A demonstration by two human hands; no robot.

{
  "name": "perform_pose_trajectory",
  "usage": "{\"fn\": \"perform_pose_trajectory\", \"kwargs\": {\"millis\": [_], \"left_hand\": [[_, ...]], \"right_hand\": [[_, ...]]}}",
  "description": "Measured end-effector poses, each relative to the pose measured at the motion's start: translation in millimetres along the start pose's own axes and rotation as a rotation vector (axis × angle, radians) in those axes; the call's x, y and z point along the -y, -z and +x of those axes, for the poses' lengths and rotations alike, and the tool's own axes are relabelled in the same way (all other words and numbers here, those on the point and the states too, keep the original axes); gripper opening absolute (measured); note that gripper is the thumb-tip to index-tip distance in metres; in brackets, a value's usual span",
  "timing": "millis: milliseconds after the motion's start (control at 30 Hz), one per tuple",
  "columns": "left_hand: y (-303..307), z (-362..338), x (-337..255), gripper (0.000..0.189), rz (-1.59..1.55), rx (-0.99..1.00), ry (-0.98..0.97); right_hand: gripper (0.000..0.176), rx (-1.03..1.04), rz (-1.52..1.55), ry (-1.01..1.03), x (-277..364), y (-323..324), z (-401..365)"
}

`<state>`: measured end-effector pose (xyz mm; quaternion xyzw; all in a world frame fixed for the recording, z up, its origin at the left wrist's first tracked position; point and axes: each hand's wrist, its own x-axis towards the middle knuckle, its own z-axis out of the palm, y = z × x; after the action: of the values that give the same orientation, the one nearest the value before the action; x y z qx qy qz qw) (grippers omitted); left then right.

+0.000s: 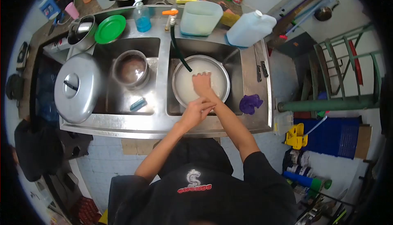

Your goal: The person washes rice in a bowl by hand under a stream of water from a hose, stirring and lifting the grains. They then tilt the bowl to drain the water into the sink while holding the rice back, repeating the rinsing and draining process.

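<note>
A round metal bowl (175,86) of cloudy, whitish water stands in the right sink basin (234,53). My right hand (202,84) reaches over the bowl, fingers apart and fingertips dipping into the liquid. Bent fingers of my left hand (198,111) close on my right wrist at the bowl's near rim. A dark green hose (177,47) runs from the tap with an orange handle (169,12) down to the water, its end just beside my right fingers. What lies under the cloudy surface is hidden.
The left basin (112,98) holds a pot of brownish liquid (130,69) and a bluish object (138,104). A big lid (77,98) overlaps its left edge. Knives (258,70) and crumpled purple gloves or cloth (250,104) lie right; a jug (249,28) stands behind.
</note>
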<state>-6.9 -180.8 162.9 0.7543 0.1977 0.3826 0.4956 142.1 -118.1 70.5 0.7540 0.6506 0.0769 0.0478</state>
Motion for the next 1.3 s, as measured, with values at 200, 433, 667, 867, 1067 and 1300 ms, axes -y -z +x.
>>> {"fn": "perform_pose_trajectory", "kwargs": {"millis": [200, 433, 667, 867, 1067, 1300], "left_hand": [[-20.2, 8.3, -4.5, 0.017, 0.119, 0.159, -0.085], [-44.8, 18.5, 1.7, 0.028, 0.437, 0.112, -0.336], [-64.7, 22.8, 95.8, 0.035, 1.104, -0.015, 0.064], [-76.6, 16.9, 157.9, 0.025, 0.432, -0.102, 0.641], [-96.0, 4.0, 159.4, 0.017, -0.337, -0.531, 1.165], [-83.6, -35.3, 217.6, 0.043, 0.248, -0.279, 0.894]], "right_hand": [[0.018, 0.343, 0.086, 0.092, -4.9, -3.7, -9.5], [0.019, 0.306, 0.413, -0.149, -40.9, -3.7, 0.7], [0.025, -0.003, 1.258, -1.132, -71.6, -191.0, -46.7], [0.064, 0.294, 2.064, -1.644, -69.1, -237.6, -123.3], [0.063, 0.161, 2.207, -1.805, -78.3, -220.8, -139.3], [0.069, 0.338, 2.086, -1.867, -76.6, -238.9, -130.5]]}}
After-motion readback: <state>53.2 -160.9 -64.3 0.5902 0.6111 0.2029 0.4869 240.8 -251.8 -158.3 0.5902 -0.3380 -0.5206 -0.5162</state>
